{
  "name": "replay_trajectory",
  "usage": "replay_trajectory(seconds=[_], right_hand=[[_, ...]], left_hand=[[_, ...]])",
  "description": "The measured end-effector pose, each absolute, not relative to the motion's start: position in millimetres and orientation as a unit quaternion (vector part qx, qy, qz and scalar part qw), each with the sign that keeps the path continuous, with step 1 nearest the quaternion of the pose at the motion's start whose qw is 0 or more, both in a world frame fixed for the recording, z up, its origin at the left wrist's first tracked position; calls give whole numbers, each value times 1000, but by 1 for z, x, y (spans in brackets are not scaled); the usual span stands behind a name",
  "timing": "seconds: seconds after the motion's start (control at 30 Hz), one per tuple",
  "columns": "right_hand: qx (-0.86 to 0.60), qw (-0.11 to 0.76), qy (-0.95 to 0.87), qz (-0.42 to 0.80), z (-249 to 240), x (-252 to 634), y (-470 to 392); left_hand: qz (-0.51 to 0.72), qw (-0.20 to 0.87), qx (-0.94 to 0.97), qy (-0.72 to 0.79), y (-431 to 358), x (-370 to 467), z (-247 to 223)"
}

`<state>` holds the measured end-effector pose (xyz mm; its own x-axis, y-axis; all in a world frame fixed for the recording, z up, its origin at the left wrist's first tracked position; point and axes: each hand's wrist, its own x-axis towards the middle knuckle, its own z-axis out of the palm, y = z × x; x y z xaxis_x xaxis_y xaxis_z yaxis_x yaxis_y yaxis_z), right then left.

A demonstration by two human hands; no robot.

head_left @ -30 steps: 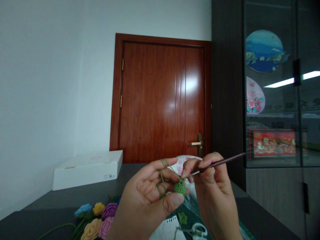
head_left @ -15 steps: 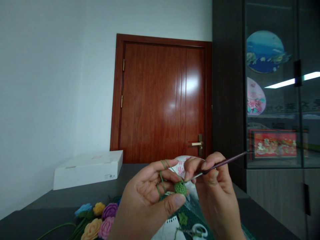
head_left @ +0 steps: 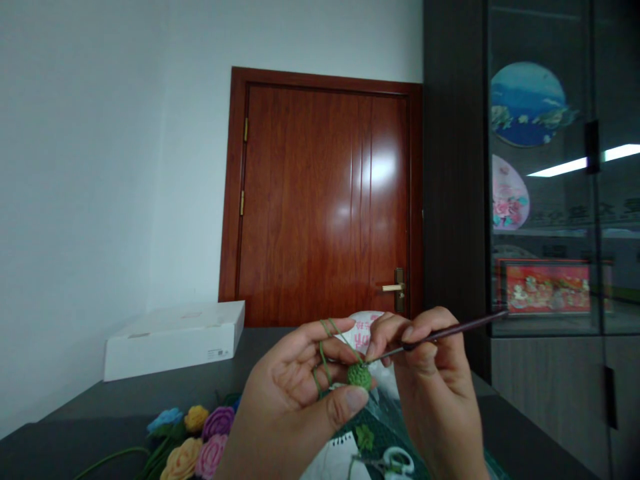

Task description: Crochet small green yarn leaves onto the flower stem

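Pinching the small green crocheted ball [head_left: 359, 378] between thumb and fingers, the left hand [head_left: 295, 395] held it up over the desk [head_left: 265, 343], green yarn [head_left: 324, 360] looped around its fingers. The right hand [head_left: 437, 370] grasped the crochet hook [head_left: 455, 329], handle slanting up to the right, tip end at the top of the ball.

Progress: a rounded body of stitches was made. Yarn ran from the fingers to the ball, so judged unfinished; stitches left could not be estimated.

Toward the desk's near edge: scissors [head_left: 397, 460], a notepad page [head_left: 334, 459], a small green crocheted piece [head_left: 365, 437], a green mat [head_left: 383, 432]. Toward the near left corner: crocheted flowers [head_left: 183, 459], cut off by the frame. By the far left corner: a white box [head_left: 175, 347]. Beyond: a door [head_left: 310, 200] and a cabinet [head_left: 550, 390].

Hard to make out: the hook's tip, lost among stitches and fingertips; whether the ball was hollow; a pink-printed bag [head_left: 364, 325], mostly covered by the hands.
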<state>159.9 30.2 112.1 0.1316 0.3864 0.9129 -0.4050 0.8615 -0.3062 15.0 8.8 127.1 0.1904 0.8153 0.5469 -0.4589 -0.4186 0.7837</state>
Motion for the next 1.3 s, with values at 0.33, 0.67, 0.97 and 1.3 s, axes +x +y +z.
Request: replay_trajectory(seconds=[0.33, 0.67, 0.97, 1.3], right_hand=[[-7, 762, -594, 257, 111, 159, 30], [22, 747, -586, 313, 111, 159, 32], [82, 724, -612, 309, 112, 163, 32], [58, 727, -662, 171, 114, 171, 29]], left_hand=[[603, 534, 575, 145, 9, 13, 127], [609, 530, 577, 124, 8, 16, 124], [635, 503, 575, 112, 0, 20, 127], [649, 451, 600, 125, -1, 19, 125]])
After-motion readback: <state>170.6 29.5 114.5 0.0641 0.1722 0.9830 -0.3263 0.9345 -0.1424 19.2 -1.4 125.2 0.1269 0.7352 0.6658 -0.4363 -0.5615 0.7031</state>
